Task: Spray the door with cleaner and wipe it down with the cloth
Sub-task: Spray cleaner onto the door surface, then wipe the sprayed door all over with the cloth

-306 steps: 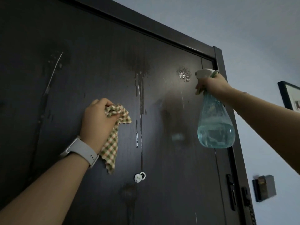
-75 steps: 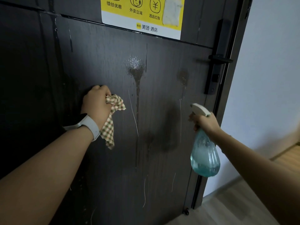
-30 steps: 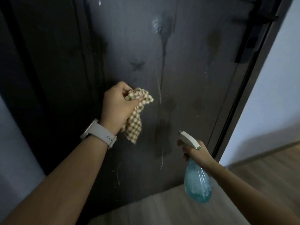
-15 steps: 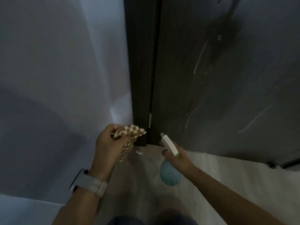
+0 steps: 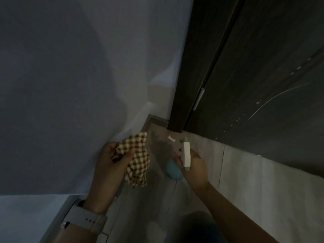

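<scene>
The dark brown door [image 5: 263, 71] fills the upper right, with drip streaks and droplets low on its face. My left hand [image 5: 108, 165] grips a bunched checked cloth [image 5: 136, 160] off the door, low near the floor. My right hand [image 5: 192, 165] holds the spray bottle [image 5: 186, 155] by its white head. The bottle's blue body [image 5: 172, 170] hangs below that hand, just above the floor. Both hands are near the door's bottom left corner, apart from its surface.
A pale wall [image 5: 87, 67] stands to the left of the dark door frame [image 5: 191, 67]. Light wood-look floor [image 5: 245, 181] runs along the door's bottom edge. A small white scrap [image 5: 171, 138] lies on the floor by the frame. A grey watch [image 5: 84, 220] is on my left wrist.
My view has dropped from the door's middle to its bottom left corner. Both hands came down off the door toward the floor, still holding the cloth and the bottle.
</scene>
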